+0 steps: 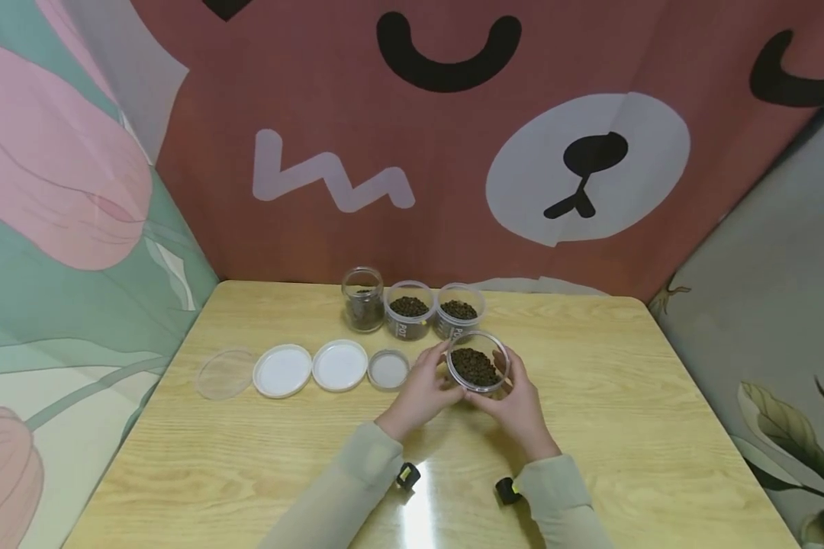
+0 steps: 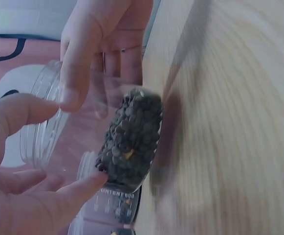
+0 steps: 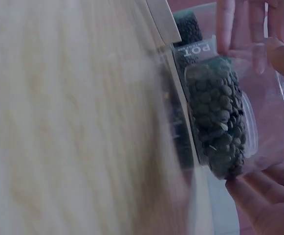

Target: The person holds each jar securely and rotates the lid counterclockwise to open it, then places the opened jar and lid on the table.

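Both hands hold a clear, see-through jar (image 1: 479,390) part filled with dark brown pellets (image 2: 132,139). My left hand (image 1: 419,395) grips its left side, and my right hand (image 1: 518,404) grips the right side. The thumbs lie on the near side, close to the rim, and the other fingers reach round the wall. No lid covers the jar's mouth. In the right wrist view the pellets (image 3: 217,120) lie in the lower part of the jar. Whether its base touches the table I cannot tell.
Behind stand a glass jar (image 1: 364,313) and two clear pots (image 1: 410,329) (image 1: 451,326), all holding dark pellets. To the left lie a clear disc (image 1: 225,374), two white lids (image 1: 282,370) (image 1: 339,365) and a greyish lid (image 1: 388,370). A printed curtain (image 1: 453,152) hangs behind the wooden table (image 1: 247,473).
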{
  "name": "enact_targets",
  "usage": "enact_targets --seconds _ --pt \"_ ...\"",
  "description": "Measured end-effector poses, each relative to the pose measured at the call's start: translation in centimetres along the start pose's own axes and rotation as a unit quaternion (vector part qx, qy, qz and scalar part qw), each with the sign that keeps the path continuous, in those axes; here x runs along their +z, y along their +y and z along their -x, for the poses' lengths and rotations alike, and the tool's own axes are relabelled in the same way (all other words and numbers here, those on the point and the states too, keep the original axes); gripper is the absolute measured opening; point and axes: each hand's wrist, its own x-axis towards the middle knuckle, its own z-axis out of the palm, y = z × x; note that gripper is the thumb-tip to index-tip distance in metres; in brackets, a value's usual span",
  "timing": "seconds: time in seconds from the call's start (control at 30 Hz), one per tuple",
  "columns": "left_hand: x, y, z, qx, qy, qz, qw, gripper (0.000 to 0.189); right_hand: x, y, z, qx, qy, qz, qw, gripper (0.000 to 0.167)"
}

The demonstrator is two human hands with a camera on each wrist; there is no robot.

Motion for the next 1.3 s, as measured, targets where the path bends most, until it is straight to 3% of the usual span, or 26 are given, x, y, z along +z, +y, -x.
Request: enact_targets --seconds 0.27,0.43,0.73,0.87,1.07,1.3 --pt "1.0 1.1 -2.5 0.005 0.016 0.022 0.9996 0.08 -0.9 -0.4 -0.9 -0.005 0.06 -0.013 0.9981 0.098" --pt "2.3 1.3 -3.7 -0.011 0.045 0.051 0.9976 0.069 -1.3 -0.2 -1.4 0.004 0.096 -0.021 0.9952 0.098" --pt "3.8 1.6 -5.6 -0.016 0.11 0.057 0.9922 0.052 -0.9 0.0 -2.9 0.013 0.139 -0.046 0.9891 0.102" --pt "4.6 1.7 -6.1 -0.011 0.134 0.057 0.9893 0.049 -0.9 -0.1 -3.6 0.007 0.163 -0.037 0.986 0.1" --pt "5.8 1.9 -6.5 -0.012 0.201 0.075 0.9766 0.042 -0.9 -0.2 -4.6 0.0 0.172 -0.007 0.9851 0.099" --pt "6.5 2.0 -6.7 -0.03 0.2 0.067 0.9771 0.044 -0.8 0.2 -4.9 0.02 0.184 0.001 0.9828 0.098"
